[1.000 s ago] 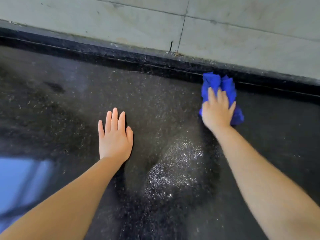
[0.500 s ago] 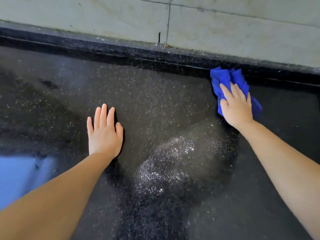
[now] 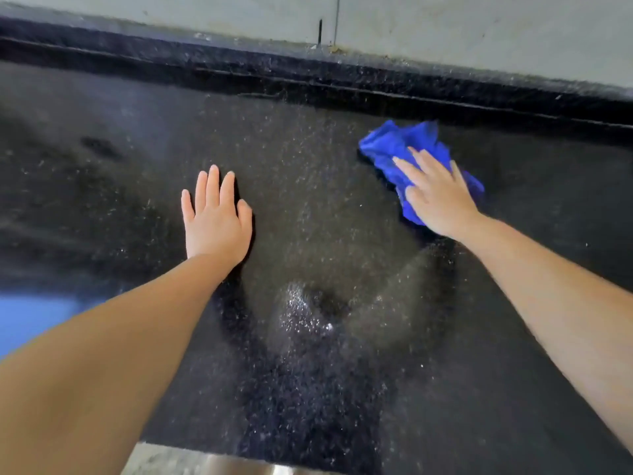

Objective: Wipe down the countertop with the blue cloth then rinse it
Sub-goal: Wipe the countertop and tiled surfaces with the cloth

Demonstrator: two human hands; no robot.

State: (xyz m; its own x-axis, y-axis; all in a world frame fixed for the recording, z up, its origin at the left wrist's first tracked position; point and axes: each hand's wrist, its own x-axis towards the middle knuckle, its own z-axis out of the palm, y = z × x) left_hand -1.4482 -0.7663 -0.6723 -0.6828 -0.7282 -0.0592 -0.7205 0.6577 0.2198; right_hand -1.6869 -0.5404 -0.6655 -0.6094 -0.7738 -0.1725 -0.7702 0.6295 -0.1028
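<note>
The table [image 3: 308, 186] is a dark, almost black stone top with many small light speckles in it. Near the middle front there is a brighter patch [image 3: 305, 317] where the speckles glitter; it seems to be wet or to reflect a lamp, but the view is too blurred to decide. At the far edge the stone rises into a low black upstand [image 3: 239, 66], and above it stands a pale grey tiled wall [image 3: 479, 25] with a thin dark joint between two tiles. At the left edge of the view there is a soft blue area [image 3: 24, 320], which I cannot identify. At the bottom, below the front edge of the table, a strip of grey surface [image 3: 191, 462] shows.

The left hand [image 3: 215, 221] lies flat on the table, palm down, with its fingers straight and close together, holding nothing. The right hand [image 3: 435, 193] rests on top of the blue cloth [image 3: 394, 142], with its fingers stretched out and a little spread, pressing it to the stone. The cloth is crumpled and lies on the right part of the table, near the upstand but apart from it.
</note>
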